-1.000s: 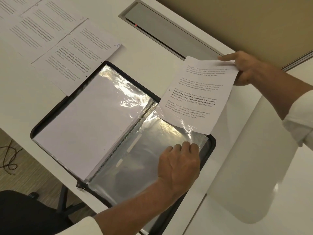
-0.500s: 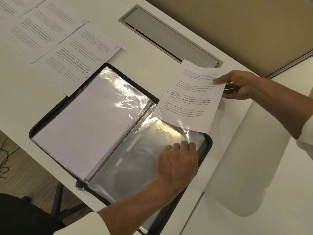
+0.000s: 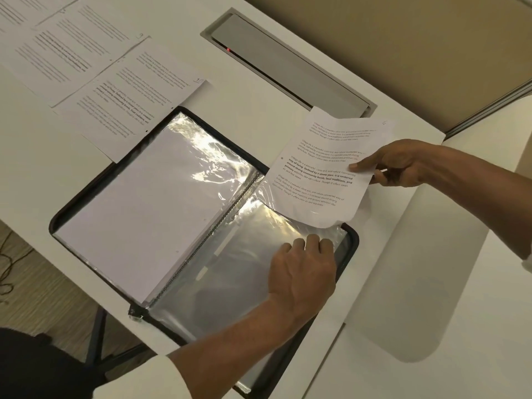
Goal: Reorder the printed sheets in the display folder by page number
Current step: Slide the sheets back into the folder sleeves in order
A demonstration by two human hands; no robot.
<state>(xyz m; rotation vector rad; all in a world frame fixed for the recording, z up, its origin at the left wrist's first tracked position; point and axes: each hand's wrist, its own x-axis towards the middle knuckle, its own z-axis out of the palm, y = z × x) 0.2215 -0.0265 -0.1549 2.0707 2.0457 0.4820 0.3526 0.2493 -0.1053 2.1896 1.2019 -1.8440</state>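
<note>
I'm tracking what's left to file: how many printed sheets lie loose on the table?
3: nearest sheet beside the folder, middle sheet behind it, corner sheet cut off by the frame. Others may hide beneath.

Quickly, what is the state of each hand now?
Left hand: fingers curled at the plastic sleeve edge; grip cannot be told.
Right hand: pinches the printed sheet.

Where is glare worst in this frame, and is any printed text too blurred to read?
Head view: glare blows out the filled left sleeve and the empty right sleeve near the spine; the held sheet shows readable bold print; the far loose sheets at top left are blurred; a broad soft shadow lies on the table below the right hand.
</note>
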